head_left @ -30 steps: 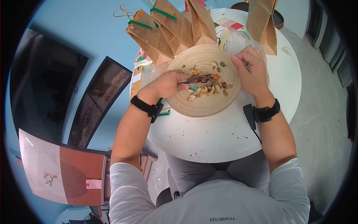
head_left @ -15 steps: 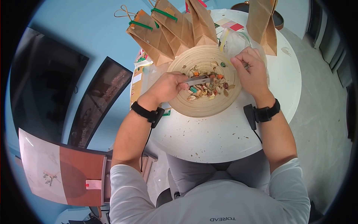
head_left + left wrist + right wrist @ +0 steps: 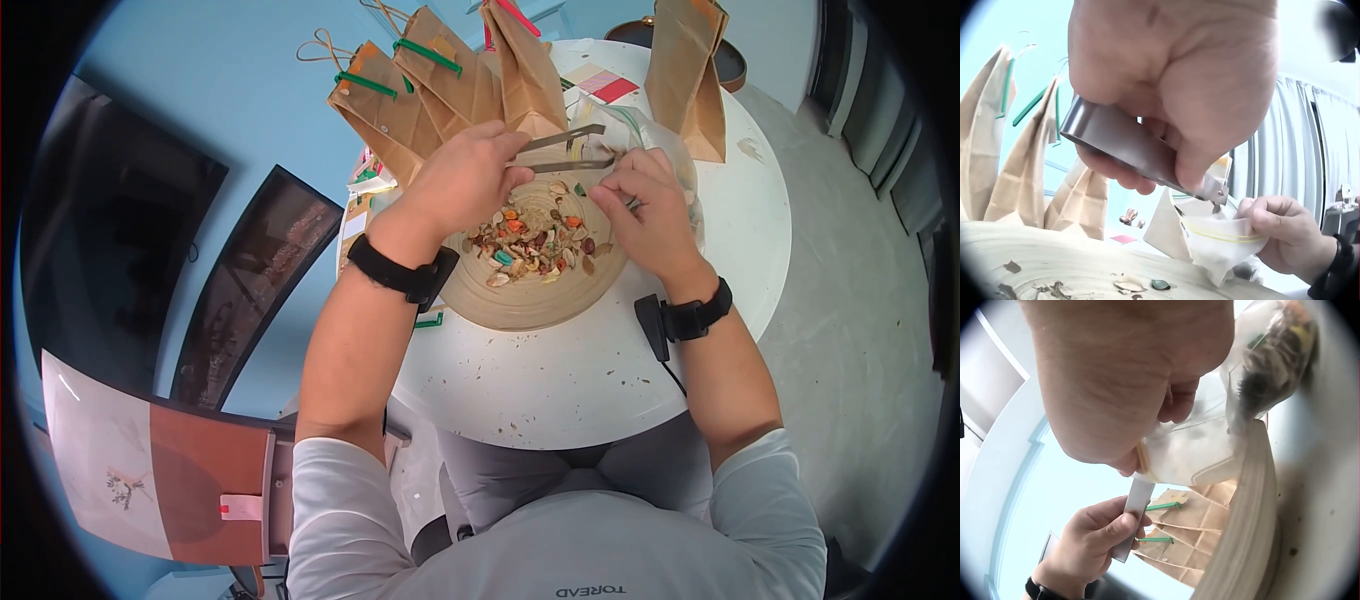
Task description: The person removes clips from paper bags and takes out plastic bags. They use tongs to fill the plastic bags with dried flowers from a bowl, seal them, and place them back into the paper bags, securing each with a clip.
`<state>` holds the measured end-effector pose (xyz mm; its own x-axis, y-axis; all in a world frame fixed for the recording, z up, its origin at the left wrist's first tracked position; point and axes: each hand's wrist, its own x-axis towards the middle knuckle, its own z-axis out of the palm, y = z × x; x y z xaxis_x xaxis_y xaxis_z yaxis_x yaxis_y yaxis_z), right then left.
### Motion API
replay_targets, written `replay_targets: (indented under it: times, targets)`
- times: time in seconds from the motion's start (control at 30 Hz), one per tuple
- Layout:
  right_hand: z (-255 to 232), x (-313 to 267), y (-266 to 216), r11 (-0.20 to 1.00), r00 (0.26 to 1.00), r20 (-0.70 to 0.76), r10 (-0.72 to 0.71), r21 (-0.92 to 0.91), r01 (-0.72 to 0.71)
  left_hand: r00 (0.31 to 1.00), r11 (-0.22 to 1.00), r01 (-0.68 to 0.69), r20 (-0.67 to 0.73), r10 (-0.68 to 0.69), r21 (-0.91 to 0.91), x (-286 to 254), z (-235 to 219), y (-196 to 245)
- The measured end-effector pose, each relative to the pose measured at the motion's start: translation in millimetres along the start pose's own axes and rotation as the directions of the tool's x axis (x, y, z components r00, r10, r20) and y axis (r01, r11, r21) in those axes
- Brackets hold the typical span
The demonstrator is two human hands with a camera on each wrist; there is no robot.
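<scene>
In the head view my left hand [image 3: 465, 185] grips metal tongs [image 3: 565, 138] by the bent end. Their two arms stand apart, tips over the mouth of a clear plastic zip bag [image 3: 1219, 247]. A small dark bit shows at the tips in the left wrist view. My right hand [image 3: 645, 215] pinches the bag's rim, its mouth spread. Dried pieces in several colours [image 3: 1272, 369] fill the bag's lower part in the right wrist view. Below the hands, a round wooden plate [image 3: 510, 312] carries a heap of mixed dried petals and slices [image 3: 530, 245].
Three brown paper bags [image 3: 530, 80] stand behind the plate, with green clips [image 3: 428, 56] on two of them. Another paper bag [image 3: 688, 85] stands at the back right. Crumbs dot the front of the round white table [image 3: 540, 395]. A loose green clip [image 3: 429, 320] lies left of the plate.
My left hand has lifted the tongs from the heap and carried them up and right to the zip bag. My right hand stays at the bag.
</scene>
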<state>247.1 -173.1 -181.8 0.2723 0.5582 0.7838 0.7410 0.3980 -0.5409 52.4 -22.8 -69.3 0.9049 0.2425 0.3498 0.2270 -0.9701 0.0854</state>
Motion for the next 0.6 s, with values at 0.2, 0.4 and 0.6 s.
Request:
replay_targets:
  times: [0.2,0.4,0.6]
  targets:
    - [-0.9,0.8,0.1,0.997,0.996,-0.051,0.073,-0.013,-0.074,0.998,0.992,0.061,0.018,-0.063,0.108,-52.5,-28.8,5.3]
    - [0.5,0.7,-2.3,0.992,0.991,-0.054,0.125,0.016,-0.124,0.936,0.988,0.147,0.330,-0.125,-0.044,-139.1,-24.2,-7.4]
    - [2.7,-0.3,-0.4,0.994,0.993,-0.045,0.112,0.016,-0.111,0.918,0.953,0.297,0.256,-0.304,0.068,-136.5,9.2,-31.8]
